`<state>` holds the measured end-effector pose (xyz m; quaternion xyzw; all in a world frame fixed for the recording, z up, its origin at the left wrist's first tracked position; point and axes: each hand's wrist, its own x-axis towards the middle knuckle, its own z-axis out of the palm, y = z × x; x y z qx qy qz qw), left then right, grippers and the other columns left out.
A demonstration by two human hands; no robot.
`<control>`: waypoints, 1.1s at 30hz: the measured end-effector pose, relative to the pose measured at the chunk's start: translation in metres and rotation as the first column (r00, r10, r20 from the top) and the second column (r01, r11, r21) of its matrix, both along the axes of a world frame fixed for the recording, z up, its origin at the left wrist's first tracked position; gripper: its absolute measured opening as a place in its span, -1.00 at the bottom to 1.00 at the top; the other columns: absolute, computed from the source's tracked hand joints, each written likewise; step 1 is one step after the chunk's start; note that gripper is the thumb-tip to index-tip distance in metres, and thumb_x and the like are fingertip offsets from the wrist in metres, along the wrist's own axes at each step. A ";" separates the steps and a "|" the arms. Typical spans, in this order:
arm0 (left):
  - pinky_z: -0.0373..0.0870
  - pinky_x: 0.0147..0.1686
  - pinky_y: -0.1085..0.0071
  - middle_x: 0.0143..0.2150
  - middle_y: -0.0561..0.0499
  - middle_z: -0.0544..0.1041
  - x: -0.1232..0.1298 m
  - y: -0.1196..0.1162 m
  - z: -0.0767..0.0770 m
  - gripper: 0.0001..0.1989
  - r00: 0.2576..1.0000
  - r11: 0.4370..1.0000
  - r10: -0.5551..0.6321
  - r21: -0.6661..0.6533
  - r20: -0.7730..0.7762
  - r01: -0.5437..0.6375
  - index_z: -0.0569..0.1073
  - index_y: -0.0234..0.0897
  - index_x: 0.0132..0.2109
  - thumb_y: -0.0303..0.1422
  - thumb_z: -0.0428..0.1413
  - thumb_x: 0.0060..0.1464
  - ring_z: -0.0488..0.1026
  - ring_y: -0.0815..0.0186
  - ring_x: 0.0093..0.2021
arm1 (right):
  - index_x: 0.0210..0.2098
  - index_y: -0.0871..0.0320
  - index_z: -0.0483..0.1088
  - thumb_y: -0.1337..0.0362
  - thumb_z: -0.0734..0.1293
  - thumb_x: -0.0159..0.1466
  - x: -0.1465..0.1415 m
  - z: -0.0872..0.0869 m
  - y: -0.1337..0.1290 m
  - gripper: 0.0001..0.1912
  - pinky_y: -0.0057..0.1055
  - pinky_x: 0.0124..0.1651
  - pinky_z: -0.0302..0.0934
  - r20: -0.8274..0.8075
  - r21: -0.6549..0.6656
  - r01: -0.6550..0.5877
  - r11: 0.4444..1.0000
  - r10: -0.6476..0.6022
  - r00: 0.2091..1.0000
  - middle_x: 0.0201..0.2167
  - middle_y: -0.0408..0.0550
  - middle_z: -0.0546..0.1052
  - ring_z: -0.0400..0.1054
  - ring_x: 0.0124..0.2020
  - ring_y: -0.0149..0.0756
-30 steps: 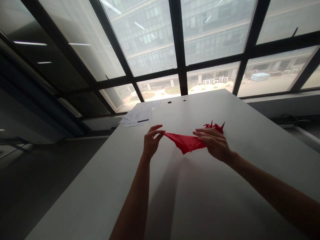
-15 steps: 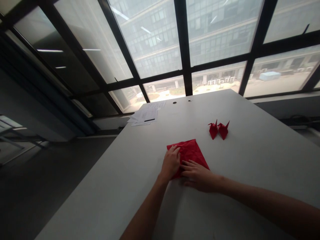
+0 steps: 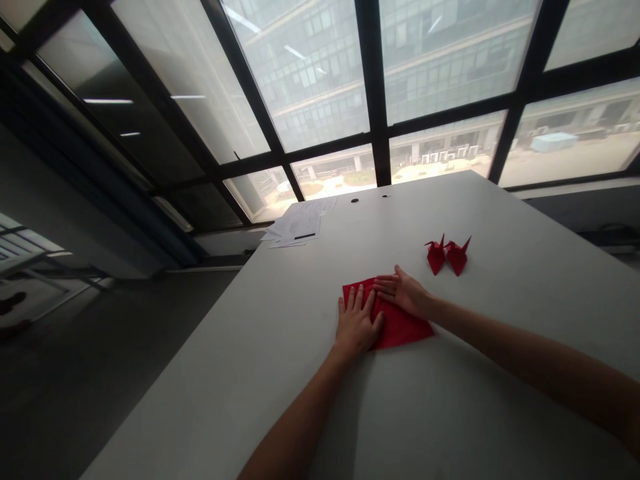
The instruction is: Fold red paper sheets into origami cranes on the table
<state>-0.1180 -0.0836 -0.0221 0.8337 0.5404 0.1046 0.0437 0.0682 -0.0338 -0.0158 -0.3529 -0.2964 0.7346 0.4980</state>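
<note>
A sheet of red paper (image 3: 403, 327) lies on the white table in front of me, its left part and upper edge partly covered by my hands. My left hand (image 3: 356, 325) rests flat on its left side with the fingers spread. My right hand (image 3: 403, 292) lies over the upper part of the sheet, fingers stretched out toward the left and thumb pointing up. Beyond the paper to the right stand two folded red paper cranes, a left crane (image 3: 436, 257) and a right crane (image 3: 457, 257), side by side.
The white table (image 3: 240, 360) reaches toward tall windows with dark frames (image 3: 379, 87). Printed papers (image 3: 295, 223) lie at its far left edge with a black pen (image 3: 305, 236) on top. A round cable hole (image 3: 355, 201) is near the far edge.
My right hand has moved from the lower part of the paper up to its upper part. My left hand has spread its fingers and lies flatter. The view has shifted slightly.
</note>
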 end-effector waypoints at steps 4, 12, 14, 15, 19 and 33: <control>-0.40 0.35 -0.12 0.47 -0.16 -0.05 0.002 0.001 0.001 -0.33 1.000 1.000 -0.001 -0.008 -0.001 0.001 0.07 -0.15 0.42 0.02 -0.15 0.28 -0.21 -0.05 0.46 | -0.10 0.15 0.42 -0.14 -0.03 0.41 0.021 -0.001 0.037 -0.40 -0.06 0.07 0.37 -0.120 -0.056 0.088 0.995 -0.095 0.988 0.05 0.22 0.49 0.48 0.01 -0.12; -0.56 0.31 -0.19 0.48 -0.10 -0.09 -0.019 0.010 0.004 -0.30 0.998 0.995 -0.011 -0.099 0.069 0.017 0.06 -0.07 0.42 0.06 -0.08 0.24 -0.24 -0.07 0.46 | 0.01 0.22 0.40 -0.24 -0.12 0.36 0.034 -0.008 0.041 -0.22 -0.15 0.14 0.32 -0.217 -0.039 0.008 0.999 -0.016 0.976 0.14 0.32 0.42 0.42 0.11 -0.12; -0.58 0.31 -0.17 0.47 -0.14 -0.04 -0.032 0.019 0.009 -0.31 0.988 0.991 0.049 -0.133 0.144 -0.030 0.13 -0.13 0.40 0.04 -0.04 0.23 -0.19 -0.06 0.46 | 0.02 0.24 0.40 -0.23 -0.11 0.37 0.035 -0.008 0.041 -0.22 -0.17 0.13 0.33 -0.253 -0.054 0.008 0.998 -0.021 0.967 0.14 0.33 0.42 0.41 0.11 -0.12; -0.57 0.32 -0.16 0.45 -0.17 0.00 -0.037 0.025 0.014 -0.33 0.974 0.985 0.105 -0.157 0.201 -0.074 0.18 -0.16 0.37 0.01 0.01 0.22 -0.16 -0.06 0.46 | 0.03 0.25 0.40 -0.23 -0.11 0.37 0.035 -0.008 0.042 -0.22 -0.18 0.12 0.34 -0.270 -0.062 0.013 0.998 -0.030 0.963 0.14 0.33 0.42 0.41 0.11 -0.12; -0.22 0.39 0.01 0.39 -0.27 0.17 -0.030 0.051 0.042 -0.46 0.608 0.961 0.274 -0.203 0.745 -0.185 0.34 -0.32 0.24 -0.11 0.05 0.22 0.02 0.00 0.42 | 0.06 0.21 0.39 -0.23 -0.10 0.37 0.032 -0.006 0.044 -0.23 -0.20 0.09 0.36 -0.305 -0.077 0.038 0.996 -0.060 0.950 0.14 0.26 0.43 0.39 0.13 -0.14; 0.52 0.00 0.10 0.23 -0.39 0.36 0.001 0.077 0.013 -0.60 -0.540 0.719 0.690 -0.546 0.483 0.430 0.32 -0.36 0.18 -0.22 -0.13 0.35 0.40 0.04 0.20 | 0.10 0.19 0.39 -0.23 -0.07 0.37 0.035 -0.008 0.042 -0.25 -0.26 0.17 0.27 -0.318 -0.061 0.062 0.996 -0.078 0.945 0.20 0.22 0.37 0.30 0.21 -0.18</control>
